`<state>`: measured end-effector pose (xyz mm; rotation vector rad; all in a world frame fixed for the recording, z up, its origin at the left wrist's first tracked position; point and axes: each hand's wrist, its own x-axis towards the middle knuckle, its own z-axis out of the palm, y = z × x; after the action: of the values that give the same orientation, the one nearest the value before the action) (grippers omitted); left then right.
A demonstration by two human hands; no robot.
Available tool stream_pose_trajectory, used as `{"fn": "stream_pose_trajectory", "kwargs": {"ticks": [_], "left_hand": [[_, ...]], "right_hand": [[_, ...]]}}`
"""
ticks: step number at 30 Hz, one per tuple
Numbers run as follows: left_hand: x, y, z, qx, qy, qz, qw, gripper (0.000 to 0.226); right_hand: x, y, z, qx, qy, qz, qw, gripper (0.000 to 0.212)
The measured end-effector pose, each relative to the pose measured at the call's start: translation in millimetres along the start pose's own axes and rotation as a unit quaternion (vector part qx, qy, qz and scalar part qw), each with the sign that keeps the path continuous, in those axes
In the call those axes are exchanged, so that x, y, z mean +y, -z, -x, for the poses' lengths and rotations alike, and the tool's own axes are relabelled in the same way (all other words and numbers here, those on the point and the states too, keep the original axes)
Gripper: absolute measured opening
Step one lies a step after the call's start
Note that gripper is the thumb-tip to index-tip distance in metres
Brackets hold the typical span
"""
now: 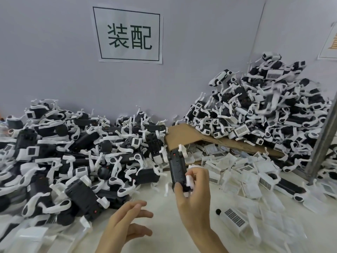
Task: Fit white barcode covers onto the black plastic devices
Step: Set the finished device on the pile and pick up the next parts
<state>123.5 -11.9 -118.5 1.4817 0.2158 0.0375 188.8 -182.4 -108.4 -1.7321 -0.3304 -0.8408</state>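
Left hand (125, 222) hovering, fingers (139, 205) spread loose, I am pinching a white cover (189, 180) against the black device (177, 168) in my right hand (196, 196), judging it needs squaring before pressing.

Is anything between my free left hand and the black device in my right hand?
Nothing visible. Only open space lies between the open left hand and the black device gripped by the right hand.

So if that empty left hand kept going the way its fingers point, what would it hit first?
Probably the right hand, near its wrist, which holds a black device. The left hand's fingers point across at it, with only bare table between. Depth is unclear, so it might pass underneath.
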Motion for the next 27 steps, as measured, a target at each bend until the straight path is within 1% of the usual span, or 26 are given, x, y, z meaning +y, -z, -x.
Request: {"fn": "stream_pose_trajectory", "kwargs": {"ticks": [2,5,7,11,13,14,15,17,20,22,24,27], "left_hand": [[1,-2,-1,-0.011,0.005,0.013,1.0,0.024],[0,-6,-3,-0.005,0.007,0.048,0.999,0.031],[-1,-6,-3,0.009,-0.002,0.075,0.997,0.043],[-1,-3,-3,-0.006,0.001,0.137,0.991,0.068],[-5,1,-4,0.015,-0.006,0.17,0.985,0.076],[-6,3,-4,0.029,-0.019,0.178,0.983,0.073],[-6,4,-3,0.037,-0.035,0.178,0.983,0.064],[-4,4,-1,0.028,-0.06,0.167,0.984,0.043],[-2,2,2,0.021,-0.074,0.144,0.987,0.027],[-3,-1,4,0.019,-0.077,0.131,0.988,0.022],[-3,-2,5,0.02,-0.084,0.122,0.989,0.027],[0,-1,8,0.018,-0.106,0.11,0.988,0.028]], "right_hand": [[-2,-2,4,-0.014,0.064,0.023,0.998,0.034],[-7,-8,13,-0.081,0.13,0.032,0.988,0.028],[-10,-11,21,-0.125,0.165,0.038,0.978,0.029],[-17,-16,31,-0.192,0.208,0.035,0.958,0.038],[-21,-15,34,-0.217,0.205,0.008,0.954,0.044],[-23,-15,34,-0.228,0.198,-0.006,0.953,0.048],[-25,-14,34,-0.237,0.19,-0.017,0.953,0.052],[-25,-13,32,-0.255,0.177,-0.025,0.95,0.056],[-23,-10,27,-0.283,0.154,-0.027,0.946,0.05],[-21,-9,24,-0.288,0.138,-0.037,0.947,0.043],[-19,-9,23,-0.287,0.124,-0.046,0.949,0.04],[-15,-11,23,-0.303,0.108,-0.038,0.946,0.048]]}}
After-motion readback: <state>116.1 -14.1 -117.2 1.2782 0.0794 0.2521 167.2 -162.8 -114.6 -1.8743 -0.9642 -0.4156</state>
